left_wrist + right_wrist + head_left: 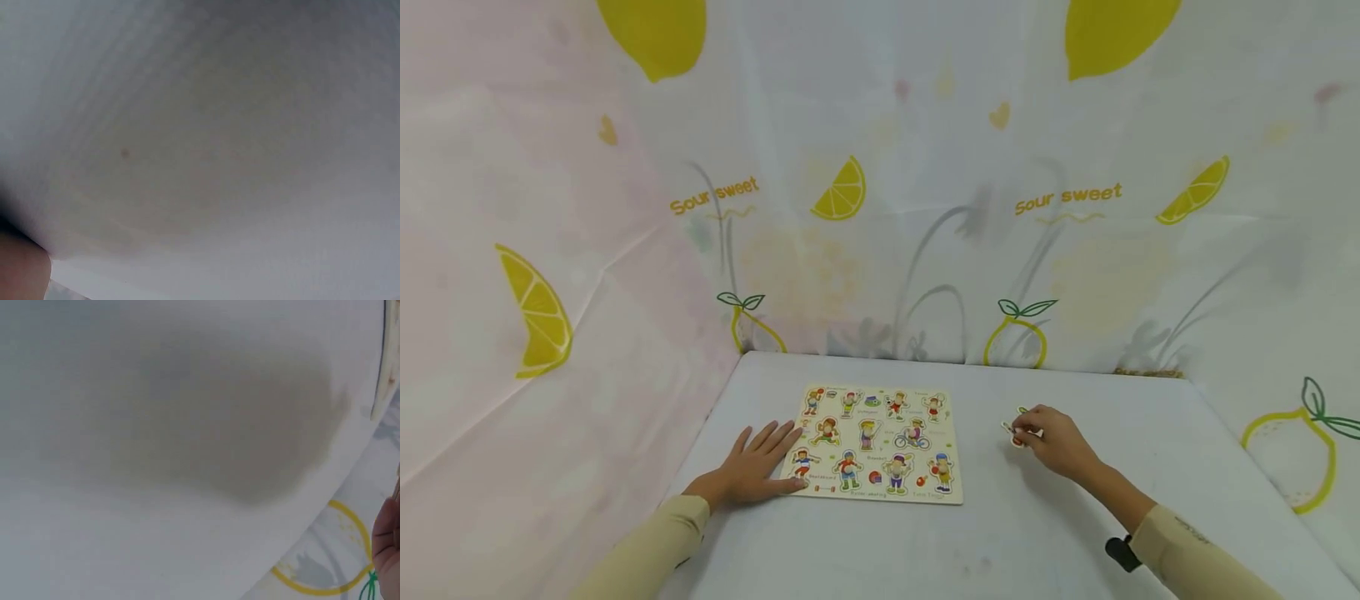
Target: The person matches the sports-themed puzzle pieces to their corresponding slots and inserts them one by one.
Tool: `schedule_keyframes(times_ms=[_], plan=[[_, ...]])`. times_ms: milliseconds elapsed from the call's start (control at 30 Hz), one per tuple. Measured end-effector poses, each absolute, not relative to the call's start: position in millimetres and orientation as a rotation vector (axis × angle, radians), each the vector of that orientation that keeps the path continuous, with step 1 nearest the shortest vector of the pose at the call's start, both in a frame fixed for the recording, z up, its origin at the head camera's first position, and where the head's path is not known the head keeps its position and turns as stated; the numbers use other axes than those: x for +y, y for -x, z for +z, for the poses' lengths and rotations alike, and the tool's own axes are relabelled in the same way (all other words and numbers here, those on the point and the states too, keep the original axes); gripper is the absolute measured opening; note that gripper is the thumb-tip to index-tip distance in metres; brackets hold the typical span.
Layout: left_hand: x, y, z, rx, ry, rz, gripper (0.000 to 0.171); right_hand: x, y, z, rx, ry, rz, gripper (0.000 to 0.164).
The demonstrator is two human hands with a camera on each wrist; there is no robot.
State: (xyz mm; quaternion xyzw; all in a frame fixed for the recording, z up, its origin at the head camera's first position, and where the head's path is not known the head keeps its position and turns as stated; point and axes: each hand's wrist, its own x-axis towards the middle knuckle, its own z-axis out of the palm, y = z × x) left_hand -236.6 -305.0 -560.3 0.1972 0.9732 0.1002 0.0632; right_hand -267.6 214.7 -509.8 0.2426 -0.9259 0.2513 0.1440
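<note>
A wooden puzzle board (880, 493) with small cartoon sports figures lies flat on the white table in the head view. My left hand (751, 468), fingers spread, rests at its left edge, with the thumb on the lower left corner. To the right of the board, my right hand (1060, 442) pinches a small puzzle piece (1018, 437) just over the table; fingers hide part of its picture. The left wrist view has only a bit of skin (22, 269) at the corner. In the right wrist view, part of the right hand (387, 550) appears at the edge.
The white table (865, 550) ends at a back wall hung with lemon-print cloth (880, 275). More of this cloth (512, 417) stands along the left side. A black object (1122, 553) sits at the right wrist.
</note>
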Motion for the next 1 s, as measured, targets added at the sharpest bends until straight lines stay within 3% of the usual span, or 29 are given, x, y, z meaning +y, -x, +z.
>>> schedule_keyframes(times_ms=[233,667,1000], plan=[[-307,233,-561,2.926,-0.575,0.3,0.094,161,282,-506,-2.744,-0.638,0.789,0.007],[-310,245,-561,2.913,-0.616,0.294,0.108,69,287,-526,-2.772,-0.591,0.906,0.028],[-307,243,-562,2.903,-0.583,0.31,0.109,-23,263,-517,-2.764,-0.641,0.93,0.025]])
